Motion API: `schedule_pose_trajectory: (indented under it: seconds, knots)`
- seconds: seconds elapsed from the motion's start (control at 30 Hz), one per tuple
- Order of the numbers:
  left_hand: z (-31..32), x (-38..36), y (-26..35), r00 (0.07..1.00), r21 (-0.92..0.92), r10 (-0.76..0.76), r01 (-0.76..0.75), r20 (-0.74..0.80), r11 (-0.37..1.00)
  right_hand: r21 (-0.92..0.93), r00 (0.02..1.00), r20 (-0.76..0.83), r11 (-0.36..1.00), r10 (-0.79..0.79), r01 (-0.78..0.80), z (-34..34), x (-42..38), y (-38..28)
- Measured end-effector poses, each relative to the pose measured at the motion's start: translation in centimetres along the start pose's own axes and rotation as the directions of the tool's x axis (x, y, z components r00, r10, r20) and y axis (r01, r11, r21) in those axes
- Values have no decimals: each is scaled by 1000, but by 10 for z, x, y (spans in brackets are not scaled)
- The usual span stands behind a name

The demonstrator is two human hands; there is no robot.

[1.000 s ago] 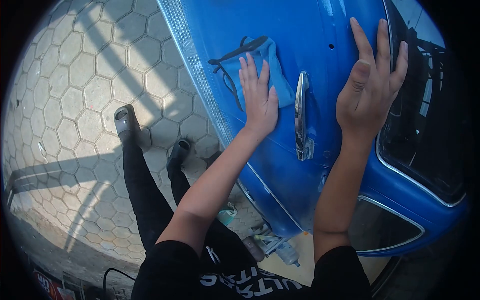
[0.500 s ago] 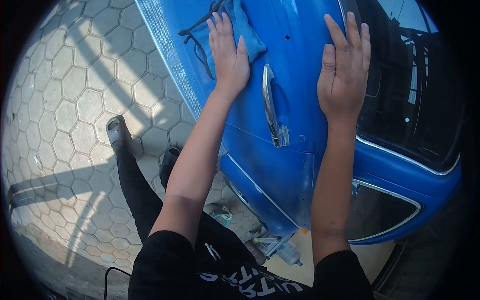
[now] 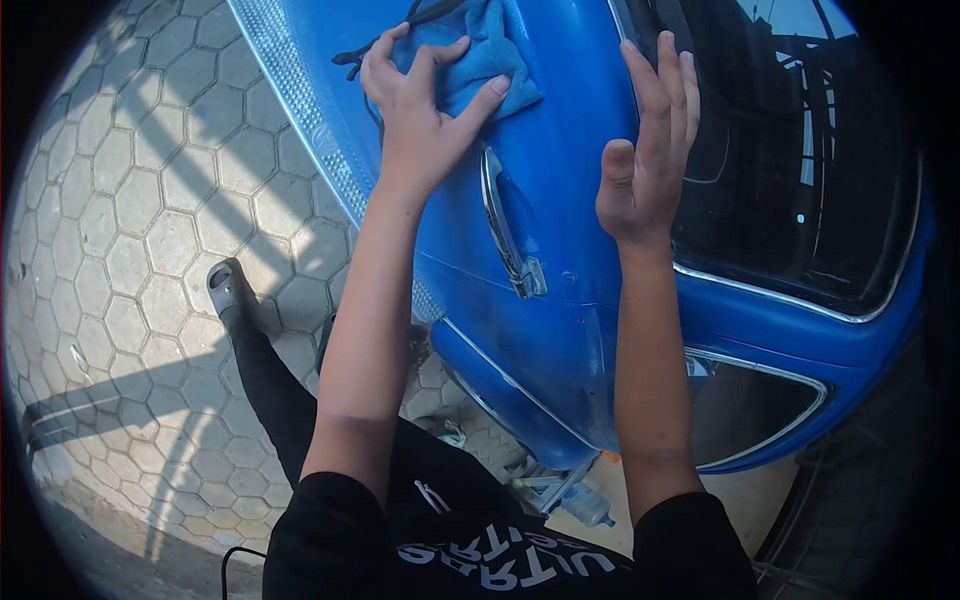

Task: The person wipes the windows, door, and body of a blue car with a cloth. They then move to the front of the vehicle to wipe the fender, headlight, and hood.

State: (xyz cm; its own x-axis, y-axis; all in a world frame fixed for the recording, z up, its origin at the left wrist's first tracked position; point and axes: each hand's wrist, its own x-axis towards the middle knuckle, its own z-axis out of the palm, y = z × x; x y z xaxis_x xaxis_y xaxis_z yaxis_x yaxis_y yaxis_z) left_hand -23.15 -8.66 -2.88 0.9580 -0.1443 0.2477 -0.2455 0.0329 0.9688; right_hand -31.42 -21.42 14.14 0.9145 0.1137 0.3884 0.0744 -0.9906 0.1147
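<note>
A blue cloth (image 3: 505, 65) with a dark cord-like edging lies on the blue car door (image 3: 560, 190) near the top of the view. My left hand (image 3: 420, 100) is on it, fingers bent and thumb apart, gripping the cloth from above. Just below that hand is the chrome door handle (image 3: 503, 222). My right hand (image 3: 652, 150) is open with its fingers stretched out, and it overlaps the chrome-edged frame of the dark window (image 3: 790, 190). Nothing shows in it.
A textured metal strip (image 3: 290, 90) runs along the car's lower edge. Hexagonal paving (image 3: 130, 250) covers the ground at left, where my foot in a grey clog (image 3: 230, 285) stands. A plastic bottle (image 3: 588, 506) lies below the car near my body.
My left hand's fingers have bent from lying flat, and the cloth has shifted right along the door, closer over the handle. My right hand stays outstretched near the window. The view has shifted slightly.
</note>
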Motion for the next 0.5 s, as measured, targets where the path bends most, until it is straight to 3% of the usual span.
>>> schedule_pose_trajectory:
  seconds: [0.07,0.17,0.3,0.4,0.43,0.5]
  knots:
    - [1,26,-15,990,-84,134,-137,-48,987,-2,1000,-9,1000,-3,3,1,0,1]
    - [15,23,-21,994,81,58,-66,94,995,-21,1000,-3,1000,-2,2,1,1,0]
    - [12,3,17,992,-7,85,-84,93,996,2,1000,10,1000,-6,6,1,3,-1]
    - [11,-16,40,911,43,307,-330,274,943,42,1000,-21,999,-5,6,-2,1,3]
    - [4,-29,51,885,-63,287,-284,368,957,63,999,-31,998,14,-12,-4,1,5]
    - [-4,-54,50,855,-21,281,-303,436,953,101,997,-61,994,50,-44,-7,4,9]
